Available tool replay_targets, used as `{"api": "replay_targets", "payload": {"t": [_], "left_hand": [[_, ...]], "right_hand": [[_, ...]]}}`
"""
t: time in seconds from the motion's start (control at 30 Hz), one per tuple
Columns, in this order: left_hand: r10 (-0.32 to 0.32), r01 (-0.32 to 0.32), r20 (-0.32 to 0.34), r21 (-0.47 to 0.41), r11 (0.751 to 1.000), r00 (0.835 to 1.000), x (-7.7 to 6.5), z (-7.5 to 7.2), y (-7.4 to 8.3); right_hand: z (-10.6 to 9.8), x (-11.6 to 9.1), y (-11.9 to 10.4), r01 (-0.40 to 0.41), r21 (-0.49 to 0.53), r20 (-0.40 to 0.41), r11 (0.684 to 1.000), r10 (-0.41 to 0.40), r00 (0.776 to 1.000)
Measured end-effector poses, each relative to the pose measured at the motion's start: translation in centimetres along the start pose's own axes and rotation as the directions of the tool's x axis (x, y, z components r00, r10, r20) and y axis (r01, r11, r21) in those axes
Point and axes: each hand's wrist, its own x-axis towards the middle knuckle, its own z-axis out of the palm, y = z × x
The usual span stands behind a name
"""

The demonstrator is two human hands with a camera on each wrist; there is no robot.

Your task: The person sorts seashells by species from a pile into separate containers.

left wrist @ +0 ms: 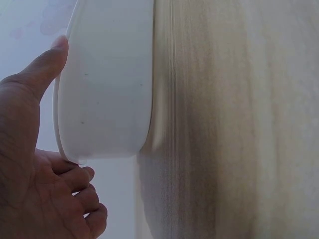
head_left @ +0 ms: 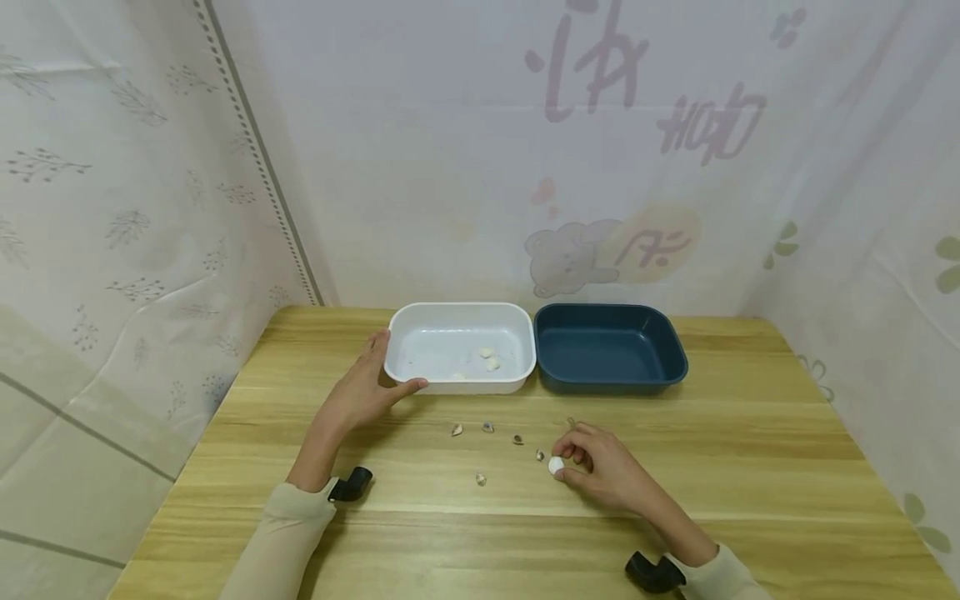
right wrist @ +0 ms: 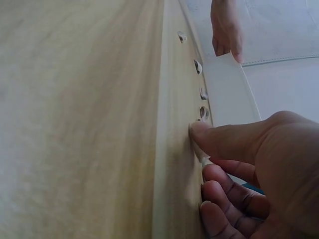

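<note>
In the head view my right hand (head_left: 603,471) pinches a small, round white shell (head_left: 556,465) between thumb and fingers, low over the table. The right wrist view shows the thumb (right wrist: 224,139) covering most of that shell. My left hand (head_left: 362,392) rests at the left end of a white tray (head_left: 465,388). Its thumb lies along the front rim, and its other fingers, loosely bent, touch the tray's end in the left wrist view. Inside the tray are a few whitish shells (head_left: 491,363). Small spotted shells (head_left: 517,439) lie scattered between the hands.
A dark blue tray (head_left: 611,388) stands against the white tray's right side. One spiral shell (head_left: 481,478) lies nearer the front of the wooden table (head_left: 465,558). Patterned cloth (head_left: 420,167) hangs behind the table and at both sides.
</note>
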Motion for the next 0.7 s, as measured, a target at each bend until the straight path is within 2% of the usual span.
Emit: {"api": "replay_targets", "payload": {"t": [0.23, 0.43, 0.7], "left_hand": [[-0.002, 0.002, -0.005, 0.001, 1.0, 1.0, 0.0, 0.1, 0.0], [0.004, -0.004, -0.012, 0.0, 1.0, 1.0, 0.0, 0.1, -0.1], [0.003, -0.003, -0.012, -0.006, 1.0, 1.0, 0.1, 0.2, -0.1]], "right_hand": [[-0.1, 0.4, 0.0, 0.044, 0.016, -0.01, 0.999, -0.044, 0.999], [-0.5, 1.2, -0.6, 0.023, 0.047, -0.003, 0.999, -0.023, 1.0], [-1.2, 2.8, -1.7, 0.043, 0.032, -0.051, 0.999, -0.042, 0.998]]}}
